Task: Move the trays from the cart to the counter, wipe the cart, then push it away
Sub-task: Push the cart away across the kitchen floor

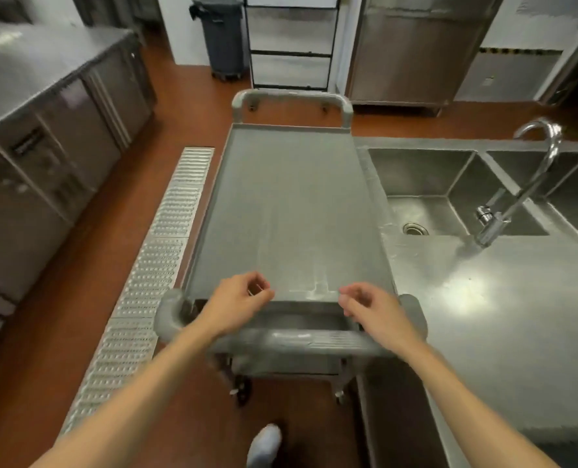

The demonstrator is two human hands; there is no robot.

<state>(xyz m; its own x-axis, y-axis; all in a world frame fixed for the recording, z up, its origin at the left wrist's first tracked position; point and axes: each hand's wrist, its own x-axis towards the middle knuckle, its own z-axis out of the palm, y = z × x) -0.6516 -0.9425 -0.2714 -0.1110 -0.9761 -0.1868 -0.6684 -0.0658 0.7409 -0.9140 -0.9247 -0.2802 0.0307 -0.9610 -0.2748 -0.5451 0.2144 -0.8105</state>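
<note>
Grey plastic makes up the cart (291,211), which stands in the middle of the scene with its right edge just beside the steel bench (503,315). Its top shelf shows faint streaks near the close end. Both hands hover above the cart's near handle (301,342), over the near rim of the shelf. The left hand (237,304) has its fingers loosely curled, thumb and forefinger close together, and its grip holds nothing. The right hand (370,310) matches it, fingers bent and relaxed, grasping nothing. A double sink (449,194) with a curved tap (530,184) is set into the bench at the far right. Left of the cart a metal floor drain grate (152,282) runs along the red floor. A dark bin (223,35) stands at the far wall.
</note>
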